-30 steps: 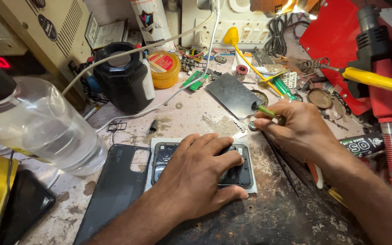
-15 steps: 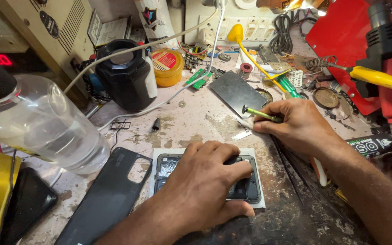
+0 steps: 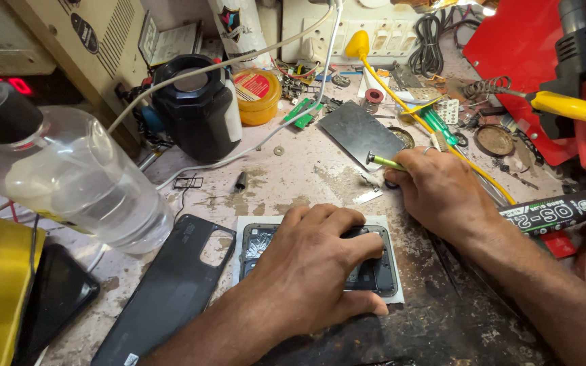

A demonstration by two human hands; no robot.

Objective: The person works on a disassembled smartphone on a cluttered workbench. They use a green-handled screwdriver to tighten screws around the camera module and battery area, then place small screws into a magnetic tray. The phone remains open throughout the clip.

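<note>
Bench: cluttered, stained.
Left hand: flat, pressing open phone.
Right hand: pinching screwdriver.
Phone: likely fragile; hold by edges.

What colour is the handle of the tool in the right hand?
Green, on the small tool in the right hand; head view.

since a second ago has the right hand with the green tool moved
Yes: the right hand with the green tool moved up toward the dark plate.
</note>
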